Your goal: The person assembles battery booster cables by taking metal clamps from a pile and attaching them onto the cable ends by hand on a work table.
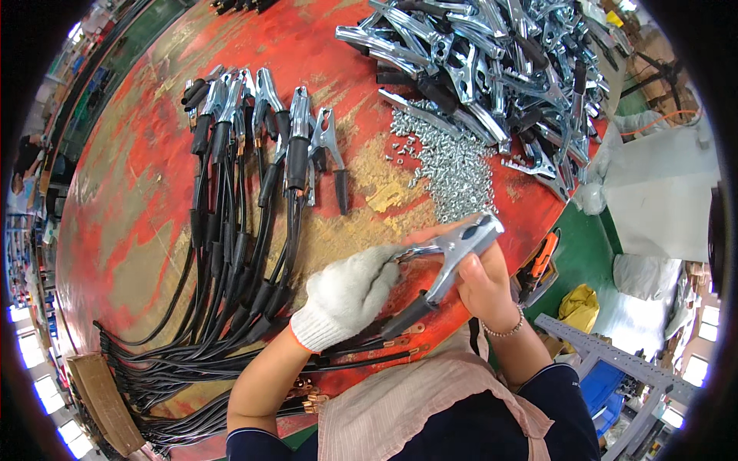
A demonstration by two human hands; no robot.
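A silver metal spring clamp [460,247] with a black sleeved handle [409,313] is held between my two hands, above the table's near edge. My right hand [486,286], bare with a beaded bracelet at the wrist, wraps round the clamp near its jaw end. My left hand [347,290], in a white knit glove, has its fingers closed at the clamp's other arm; its fingertips cover that end. Left of my glove lie several black cables [231,253] with clamps [300,131] on their far ends.
A heap of loose clamps [492,69] covers the far right of the worn red table [146,192]. Small metal screws [453,173] lie spread in front of it. Copper-ended cables [369,359] cross the near edge. An orange-handled tool [544,257] sits by the right edge.
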